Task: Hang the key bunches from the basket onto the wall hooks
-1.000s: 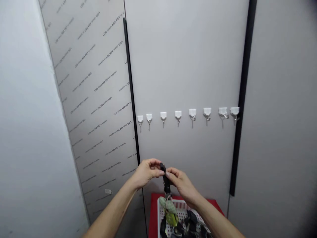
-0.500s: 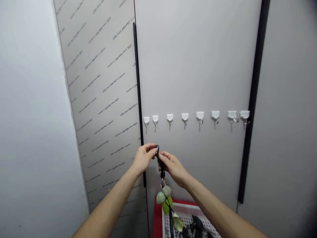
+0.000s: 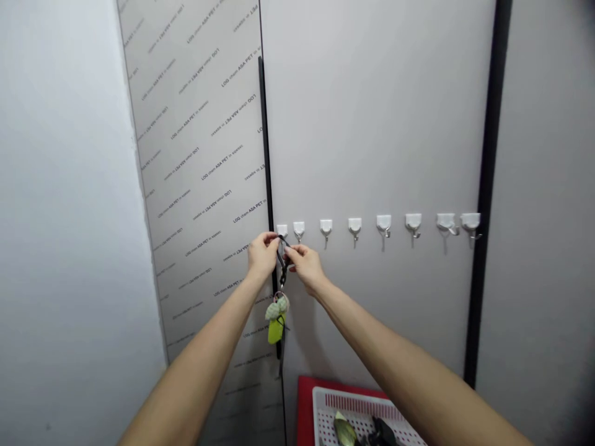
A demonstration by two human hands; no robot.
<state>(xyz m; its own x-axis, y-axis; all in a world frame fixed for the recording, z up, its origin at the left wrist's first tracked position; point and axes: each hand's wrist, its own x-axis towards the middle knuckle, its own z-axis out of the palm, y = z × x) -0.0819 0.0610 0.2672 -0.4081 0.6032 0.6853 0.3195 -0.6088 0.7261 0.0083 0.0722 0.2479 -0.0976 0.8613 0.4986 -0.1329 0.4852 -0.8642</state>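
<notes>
Between them, my left hand and my right hand pinch a black strap loop, each holding one side near its top. From the strap hangs a keychain with pale green puffy pieces and a yellow-green tag. The loop's top is right at the leftmost white adhesive hook, whose metal part is mostly hidden by my fingers. I cannot tell whether the strap touches the metal. Just to the right, a second white hook carries nothing.
Several more white hooks run rightward in a row on the grey cabinet door. A long black handle stands left of them. Below, a white perforated basket with dark items and a greenish-gold piece rests on a red surface.
Both hands have risen and moved left with the strap, up to the leftmost hook. The keychain has lifted away from over the basket. The view has shifted slightly.
</notes>
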